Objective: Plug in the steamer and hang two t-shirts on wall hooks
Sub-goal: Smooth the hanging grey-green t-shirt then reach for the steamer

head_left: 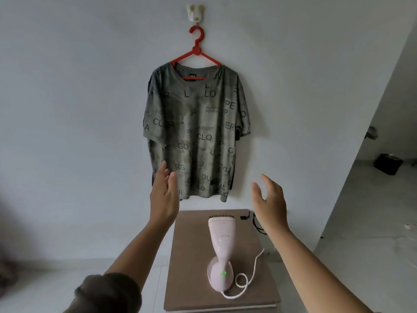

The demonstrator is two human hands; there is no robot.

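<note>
T-shirt hangs by red hanger from wall hook; steamer upright on worktop, lamp lit, evidently powered; left hand and right hand spread, grip empty.

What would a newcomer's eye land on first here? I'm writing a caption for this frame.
Most striking is the grey-green lettered t-shirt hanging mid-wall on a red hanger from a white wall hook. Below it, a pale pink steamer stands on a brown table, a green light glowing at its base. The left hand and right hand reach open toward the shirt.
</note>
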